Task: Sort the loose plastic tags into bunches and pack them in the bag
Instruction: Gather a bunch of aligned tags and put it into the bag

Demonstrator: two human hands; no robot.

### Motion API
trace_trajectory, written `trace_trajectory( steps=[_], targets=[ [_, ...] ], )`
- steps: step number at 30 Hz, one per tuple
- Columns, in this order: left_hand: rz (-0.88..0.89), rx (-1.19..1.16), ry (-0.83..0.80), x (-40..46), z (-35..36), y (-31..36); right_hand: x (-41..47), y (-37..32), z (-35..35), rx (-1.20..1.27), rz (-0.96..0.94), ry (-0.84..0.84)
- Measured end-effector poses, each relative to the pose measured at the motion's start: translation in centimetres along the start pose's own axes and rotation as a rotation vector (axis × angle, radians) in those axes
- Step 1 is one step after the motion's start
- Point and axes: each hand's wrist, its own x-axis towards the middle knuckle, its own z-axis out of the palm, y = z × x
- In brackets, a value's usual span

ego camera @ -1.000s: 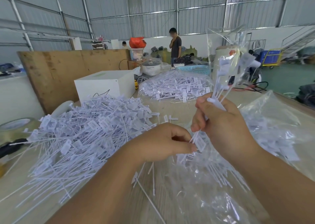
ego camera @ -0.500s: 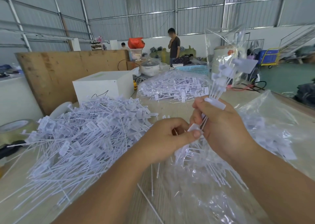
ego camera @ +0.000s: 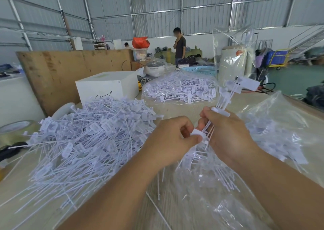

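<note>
A big heap of loose white plastic tags [ego camera: 91, 142] covers the left half of the table. My right hand [ego camera: 226, 135] grips a bunch of tags [ego camera: 226, 96] that stands up out of the fist, flat heads at the top. My left hand [ego camera: 171, 140] pinches the flat head of one tag [ego camera: 197, 133] right against the bunch's lower stems. Under both hands lies a clear plastic bag [ego camera: 210, 186] with tags inside. A second filled clear bag [ego camera: 280, 133] lies to the right.
Another bag of tags [ego camera: 178, 89] lies further back, beside a white box [ego camera: 107, 87]. A tape roll [ego camera: 15, 130] sits at the left edge. An upright empty clear bag [ego camera: 233, 54] stands behind the bunch. A wooden board and a standing person are beyond.
My left hand has lifted from the table with one tag and brought it up to the bunch. My right hand has lowered the bunch slightly.
</note>
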Motion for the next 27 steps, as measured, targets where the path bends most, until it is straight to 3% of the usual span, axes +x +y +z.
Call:
trace_trajectory(
  steps=[3, 11, 15, 21, 27],
  targets=[
    [0.001, -0.084, 0.01, 0.1, -0.7, 0.3, -0.1, -0.5, 0.1, 0.016, -0.024, -0.007],
    [-0.195, -0.629, 0.024, 0.5, -2.4, 0.6, -0.5, -1.6, 0.1, 0.086, -0.013, -0.082],
    [-0.282, -0.899, 0.12, 0.8, -2.8, 0.4, -0.7, -1.5, 0.4, 0.081, -0.082, -0.043],
    [-0.387, -0.79, 0.349, 1.6, -3.4, -0.6, -0.5, -1.7, 0.1, 0.227, -0.05, -0.055],
    [-0.616, -0.849, 0.503, 1.8, -5.5, -2.7, -0.2, -1.9, -0.4, 0.266, 0.004, -0.042]
  ],
)
